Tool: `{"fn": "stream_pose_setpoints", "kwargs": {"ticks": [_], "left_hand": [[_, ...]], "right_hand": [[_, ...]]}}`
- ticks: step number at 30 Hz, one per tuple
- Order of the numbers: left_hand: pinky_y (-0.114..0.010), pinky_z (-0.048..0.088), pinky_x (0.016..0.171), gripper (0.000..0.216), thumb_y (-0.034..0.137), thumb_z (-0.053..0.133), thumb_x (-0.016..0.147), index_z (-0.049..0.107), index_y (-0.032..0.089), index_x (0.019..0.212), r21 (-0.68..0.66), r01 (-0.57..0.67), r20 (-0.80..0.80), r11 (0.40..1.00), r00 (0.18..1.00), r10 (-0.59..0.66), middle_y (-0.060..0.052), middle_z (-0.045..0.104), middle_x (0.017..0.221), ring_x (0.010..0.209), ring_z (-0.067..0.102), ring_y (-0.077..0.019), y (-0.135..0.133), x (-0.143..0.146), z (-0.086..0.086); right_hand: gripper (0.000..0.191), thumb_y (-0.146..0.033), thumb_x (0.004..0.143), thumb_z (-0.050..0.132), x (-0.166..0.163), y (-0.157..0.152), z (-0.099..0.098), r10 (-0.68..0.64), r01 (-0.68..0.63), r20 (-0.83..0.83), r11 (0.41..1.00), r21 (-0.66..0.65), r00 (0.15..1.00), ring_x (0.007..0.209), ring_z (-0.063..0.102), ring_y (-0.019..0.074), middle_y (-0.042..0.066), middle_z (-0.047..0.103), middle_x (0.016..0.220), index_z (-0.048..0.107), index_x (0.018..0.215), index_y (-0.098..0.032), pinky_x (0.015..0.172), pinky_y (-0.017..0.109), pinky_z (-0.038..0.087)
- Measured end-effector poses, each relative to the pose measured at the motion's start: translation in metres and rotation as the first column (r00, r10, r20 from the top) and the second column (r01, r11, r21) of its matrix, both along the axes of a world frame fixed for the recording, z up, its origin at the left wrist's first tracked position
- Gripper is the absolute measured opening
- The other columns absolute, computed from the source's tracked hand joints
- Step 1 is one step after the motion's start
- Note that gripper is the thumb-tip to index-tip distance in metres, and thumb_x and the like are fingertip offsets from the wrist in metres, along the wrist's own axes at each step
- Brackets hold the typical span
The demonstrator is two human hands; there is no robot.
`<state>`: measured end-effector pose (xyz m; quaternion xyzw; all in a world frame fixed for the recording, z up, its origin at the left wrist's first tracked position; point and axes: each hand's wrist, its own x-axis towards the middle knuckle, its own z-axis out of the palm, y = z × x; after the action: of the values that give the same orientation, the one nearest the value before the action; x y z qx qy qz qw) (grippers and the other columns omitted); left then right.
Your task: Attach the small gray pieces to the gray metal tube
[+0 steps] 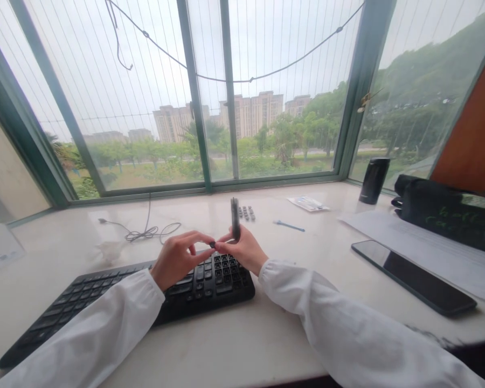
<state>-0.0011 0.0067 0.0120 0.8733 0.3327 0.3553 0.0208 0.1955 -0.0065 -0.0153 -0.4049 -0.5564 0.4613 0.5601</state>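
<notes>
Over the keyboard [145, 293], right hand [244, 250] grips a slim dark tool [235, 217] upright. Left hand [177, 257] pinches a small keycap-ish bit [212, 244] at its base, prob to steady it w/ both hands.

Home-office desk at bay window [210, 108]: keyboard [145, 296], phone [412, 277], papers [428, 248], apartment blocks outside.

bay window [226, 97], green frames | pale stone counter [234, 334] | overcast daylight
</notes>
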Motion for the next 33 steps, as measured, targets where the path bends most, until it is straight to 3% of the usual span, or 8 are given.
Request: {"fn": "stream_pose_setpoints", "kwargs": {"ticks": [4, 8, 12, 15, 22, 24, 27, 33], "left_hand": [[-0.021, 0.047, 0.058, 0.020, 0.040, 0.064, 0.086, 0.072, 0.025, 0.097, 0.014, -0.050, -0.055, 0.999, 0.997, 0.051, 0.002, 0.075, 0.091, 0.053, 0.059, -0.0084, 0.002, 0.001, 0.000], [-0.022, 0.048, 0.061, 0.021, 0.042, 0.063, 0.086, 0.072, 0.026, 0.097, 0.012, -0.131, -0.108, 0.991, 0.985, 0.132, 0.003, 0.075, 0.087, 0.053, 0.060, -0.0099, 0.007, -0.003, 0.003], [-0.022, 0.047, 0.060, 0.023, 0.043, 0.064, 0.083, 0.071, 0.026, 0.097, -0.020, -0.230, -0.103, 0.973, 0.968, 0.227, 0.005, 0.074, 0.076, 0.051, 0.060, -0.0111, 0.018, -0.009, 0.009], [-0.021, 0.047, 0.059, 0.023, 0.044, 0.063, 0.083, 0.070, 0.025, 0.095, -0.079, -0.239, -0.118, 0.968, 0.966, 0.229, 0.004, 0.075, 0.087, 0.051, 0.061, -0.0097, 0.032, -0.006, 0.013], [-0.027, 0.055, 0.070, 0.030, 0.042, 0.066, 0.085, 0.068, 0.022, 0.107, -0.256, -0.193, -0.244, 0.947, 0.961, 0.130, -0.001, 0.074, 0.102, 0.055, 0.063, -0.0085, 0.097, 0.037, 0.022], [-0.033, 0.057, 0.075, 0.031, 0.041, 0.063, 0.090, 0.066, 0.015, 0.108, -0.294, -0.219, -0.277, 0.930, 0.951, 0.136, -0.006, 0.071, 0.102, 0.070, 0.066, -0.0122, 0.121, 0.053, 0.021], [-0.037, 0.057, 0.081, 0.028, 0.037, 0.059, 0.094, 0.063, 0.014, 0.110, -0.339, -0.285, -0.314, 0.897, 0.933, 0.177, -0.007, 0.067, 0.107, 0.089, 0.066, -0.0168, 0.152, 0.073, 0.013], [-0.040, 0.056, 0.085, 0.030, 0.035, 0.058, 0.095, 0.060, 0.014, 0.117, -0.392, -0.387, -0.359, 0.835, 0.900, 0.248, -0.009, 0.064, 0.115, 0.098, 0.064, -0.0193, 0.183, 0.104, -0.009]], "right_hand": [[0.044, -0.026, 0.062, 0.084, 0.000, 0.004, -0.003, -0.028, 0.022, 0.083, 0.997, 0.074, 0.996, 0.071, 0.073, 0.0228, 0.001, 0.072, 0.078, 0.047, 0.085, -0.022, 0.063, 0.033, 0.058], [0.025, -0.029, 0.077, 0.073, 0.004, 0.008, 0.000, -0.094, 0.077, 0.113, 0.987, 0.142, 0.989, 0.069, 0.073, 0.0214, 0.000, 0.070, 0.072, 0.049, 0.082, -0.022, 0.062, 0.031, 0.056], [0.013, -0.027, 0.086, 0.061, 0.020, 0.016, 0.005, -0.250, 0.230, 0.108, 0.958, 0.169, 0.962, 0.060, 0.068, 0.0172, -0.001, 0.069, 0.068, 0.049, 0.081, -0.022, 0.061, 0.030, 0.053], [0.009, -0.028, 0.089, 0.055, 0.036, 0.024, 0.007, -0.402, 0.384, 0.090, 0.908, 0.167, 0.911, 0.060, 0.065, 0.0162, -0.002, 0.069, 0.069, 0.051, 0.082, -0.022, 0.066, 0.031, 0.051], [0.024, -0.038, 0.092, 0.059, 0.061, 0.037, 0.007, -0.616, 0.610, 0.104, 0.788, 0.088, 0.781, 0.080, 0.063, 0.0167, 0.001, 0.066, 0.078, 0.062, 0.083, -0.016, 0.083, 0.036, 0.049], [0.026, -0.040, 0.093, 0.059, 0.064, 0.038, 0.007, -0.634, 0.628, 0.110, 0.774, 0.081, 0.766, 0.081, 0.063, 0.0165, 0.001, 0.066, 0.081, 0.063, 0.085, -0.016, 0.083, 0.037, 0.049], [0.027, -0.040, 0.093, 0.060, 0.066, 0.040, 0.006, -0.645, 0.639, 0.116, 0.764, 0.089, 0.755, 0.081, 0.063, 0.0161, 0.002, 0.067, 0.084, 0.064, 0.086, -0.015, 0.082, 0.036, 0.050], [0.028, -0.041, 0.093, 0.059, 0.069, 0.043, 0.005, -0.657, 0.650, 0.131, 0.754, 0.096, 0.743, 0.078, 0.063, 0.0157, 0.001, 0.066, 0.079, 0.063, 0.083, -0.016, 0.081, 0.036, 0.050]]}}
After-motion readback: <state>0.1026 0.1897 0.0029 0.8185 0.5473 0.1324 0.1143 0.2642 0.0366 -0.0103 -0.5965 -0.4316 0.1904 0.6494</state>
